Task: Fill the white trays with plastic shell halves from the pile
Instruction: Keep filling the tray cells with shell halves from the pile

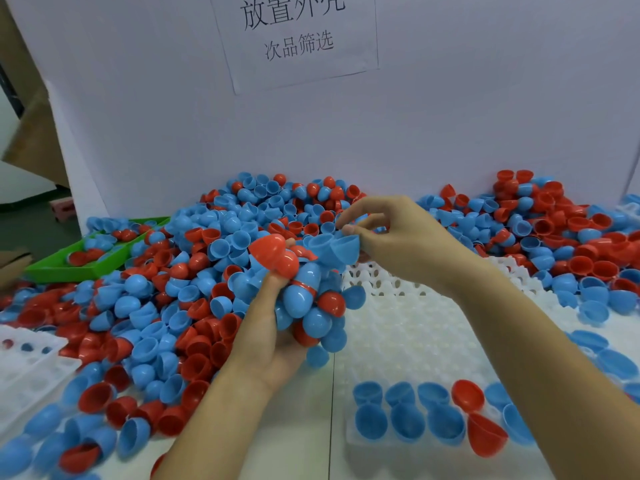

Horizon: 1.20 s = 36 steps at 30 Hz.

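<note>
A white table (304, 420) runs up against a white board (450, 116) that walls off the back. Taped to the board is a paper sign (294, 39) with printed Chinese writing: large characters on top, partly cut off by the frame edge, and below them a smaller line reading 次品筛选. At the left edge, brown cardboard (38, 143) stands behind the board.

A pile (214, 258) of blue and red shell halves covers most of the table and banks against the board. A green tray (52, 270) at the left holds a few more. A white tray (408, 327) lies at the right, its near rows holding blue halves (408, 414) and red ones, open sides up. Another white tray (24, 368) sits at the left edge.

The left hand (273, 337) grips a bunch of nested shells (304, 299), palm up. The right hand (398, 237) pinches a blue half (341, 249) just above that bunch.
</note>
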Each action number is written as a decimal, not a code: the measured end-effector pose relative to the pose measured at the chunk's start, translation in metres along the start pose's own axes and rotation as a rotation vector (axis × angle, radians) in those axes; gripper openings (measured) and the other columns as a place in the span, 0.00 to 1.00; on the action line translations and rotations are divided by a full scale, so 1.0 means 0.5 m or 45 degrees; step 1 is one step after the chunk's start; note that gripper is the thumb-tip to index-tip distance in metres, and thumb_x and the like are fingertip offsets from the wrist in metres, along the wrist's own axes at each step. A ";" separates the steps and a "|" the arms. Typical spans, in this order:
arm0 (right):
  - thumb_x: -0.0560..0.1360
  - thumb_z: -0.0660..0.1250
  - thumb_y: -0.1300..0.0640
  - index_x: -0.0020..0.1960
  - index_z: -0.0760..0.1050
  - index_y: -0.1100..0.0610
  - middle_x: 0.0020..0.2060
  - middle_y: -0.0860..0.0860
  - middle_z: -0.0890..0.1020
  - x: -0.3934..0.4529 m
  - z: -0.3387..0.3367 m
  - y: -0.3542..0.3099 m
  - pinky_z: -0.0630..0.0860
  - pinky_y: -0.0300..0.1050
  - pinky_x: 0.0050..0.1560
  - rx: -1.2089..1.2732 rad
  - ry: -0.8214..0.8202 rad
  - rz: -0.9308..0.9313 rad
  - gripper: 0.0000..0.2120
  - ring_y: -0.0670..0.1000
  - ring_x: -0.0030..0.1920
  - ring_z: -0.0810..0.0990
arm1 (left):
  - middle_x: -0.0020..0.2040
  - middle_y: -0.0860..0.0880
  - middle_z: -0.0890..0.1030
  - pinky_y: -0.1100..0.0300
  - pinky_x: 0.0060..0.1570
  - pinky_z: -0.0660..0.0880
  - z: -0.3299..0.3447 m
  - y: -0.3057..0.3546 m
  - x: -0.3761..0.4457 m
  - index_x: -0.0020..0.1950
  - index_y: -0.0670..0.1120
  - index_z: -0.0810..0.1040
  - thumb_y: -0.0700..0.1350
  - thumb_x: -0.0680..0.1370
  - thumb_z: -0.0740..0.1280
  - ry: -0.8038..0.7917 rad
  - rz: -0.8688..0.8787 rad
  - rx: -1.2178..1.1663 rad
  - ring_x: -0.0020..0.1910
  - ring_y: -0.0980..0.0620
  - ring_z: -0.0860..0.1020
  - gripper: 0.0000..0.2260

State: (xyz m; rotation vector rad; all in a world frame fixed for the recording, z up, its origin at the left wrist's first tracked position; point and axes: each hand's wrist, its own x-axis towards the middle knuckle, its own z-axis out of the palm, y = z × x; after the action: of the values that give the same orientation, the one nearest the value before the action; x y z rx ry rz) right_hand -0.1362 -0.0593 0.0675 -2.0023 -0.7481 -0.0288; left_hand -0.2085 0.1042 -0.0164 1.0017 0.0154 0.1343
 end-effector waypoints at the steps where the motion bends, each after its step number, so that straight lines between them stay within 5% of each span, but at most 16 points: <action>1: 0.80 0.66 0.57 0.51 0.79 0.47 0.45 0.47 0.85 0.001 0.004 0.001 0.78 0.32 0.32 0.016 0.009 0.014 0.05 0.44 0.38 0.85 | 0.47 0.48 0.85 0.54 0.41 0.81 -0.002 -0.001 0.001 0.47 0.52 0.87 0.58 0.66 0.75 0.013 -0.023 -0.025 0.43 0.51 0.84 0.14; 6: 0.79 0.66 0.56 0.50 0.78 0.48 0.42 0.44 0.81 0.005 0.045 -0.002 0.77 0.34 0.27 -0.032 0.256 -0.025 0.04 0.47 0.36 0.83 | 0.43 0.46 0.84 0.54 0.38 0.81 0.004 -0.004 0.001 0.47 0.48 0.86 0.57 0.68 0.70 0.029 -0.052 -0.144 0.38 0.50 0.83 0.16; 12: 0.76 0.67 0.61 0.48 0.75 0.50 0.46 0.47 0.79 0.005 0.103 -0.016 0.82 0.47 0.43 -0.072 0.571 -0.250 0.06 0.52 0.41 0.81 | 0.43 0.45 0.82 0.51 0.49 0.77 0.010 -0.009 0.006 0.52 0.47 0.81 0.56 0.67 0.71 0.117 -0.076 -0.254 0.41 0.47 0.81 0.18; 15: 0.75 0.67 0.62 0.46 0.75 0.50 0.48 0.50 0.79 0.006 0.105 -0.012 0.82 0.49 0.46 -0.021 0.573 -0.227 0.07 0.52 0.44 0.82 | 0.40 0.45 0.82 0.52 0.46 0.78 0.007 -0.009 0.009 0.45 0.47 0.82 0.54 0.71 0.69 0.141 -0.073 -0.288 0.38 0.48 0.81 0.12; 19: 0.75 0.67 0.64 0.47 0.78 0.51 0.51 0.49 0.80 0.008 0.104 -0.008 0.82 0.45 0.45 0.005 0.522 -0.146 0.09 0.49 0.42 0.82 | 0.42 0.45 0.83 0.49 0.55 0.76 0.000 -0.012 0.012 0.41 0.46 0.84 0.54 0.77 0.66 0.152 -0.101 -0.331 0.39 0.47 0.82 0.14; 22: 0.75 0.66 0.66 0.47 0.79 0.50 0.52 0.46 0.81 0.008 0.102 -0.004 0.79 0.34 0.35 0.133 0.491 -0.070 0.11 0.47 0.37 0.83 | 0.43 0.45 0.84 0.50 0.54 0.77 -0.001 -0.012 0.012 0.42 0.47 0.85 0.54 0.74 0.68 0.113 -0.095 -0.355 0.40 0.47 0.82 0.11; 29: 0.77 0.65 0.64 0.53 0.80 0.49 0.49 0.44 0.82 0.008 0.116 -0.005 0.75 0.33 0.33 0.342 0.484 -0.032 0.11 0.40 0.31 0.77 | 0.41 0.45 0.84 0.54 0.43 0.82 0.001 -0.015 0.012 0.41 0.48 0.86 0.54 0.65 0.72 0.074 -0.082 -0.370 0.38 0.48 0.83 0.12; 33: 0.79 0.63 0.65 0.56 0.79 0.49 0.54 0.43 0.80 0.006 0.123 -0.003 0.76 0.30 0.35 0.329 0.436 -0.043 0.13 0.41 0.41 0.81 | 0.41 0.46 0.84 0.50 0.50 0.77 -0.003 -0.017 0.015 0.41 0.48 0.85 0.53 0.68 0.69 0.124 -0.070 -0.364 0.39 0.48 0.83 0.11; 36: 0.79 0.62 0.67 0.56 0.79 0.49 0.48 0.42 0.82 0.006 0.121 -0.005 0.77 0.36 0.27 0.383 0.441 -0.038 0.16 0.45 0.35 0.82 | 0.41 0.46 0.83 0.50 0.54 0.75 -0.003 -0.018 0.015 0.45 0.48 0.83 0.53 0.67 0.70 0.145 -0.061 -0.381 0.41 0.47 0.82 0.12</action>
State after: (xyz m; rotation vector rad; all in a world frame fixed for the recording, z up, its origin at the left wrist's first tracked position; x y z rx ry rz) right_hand -0.1519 -0.0090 0.0379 -1.6429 -0.5240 -0.2590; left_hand -0.2003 0.1018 -0.0245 0.6940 0.1196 0.1451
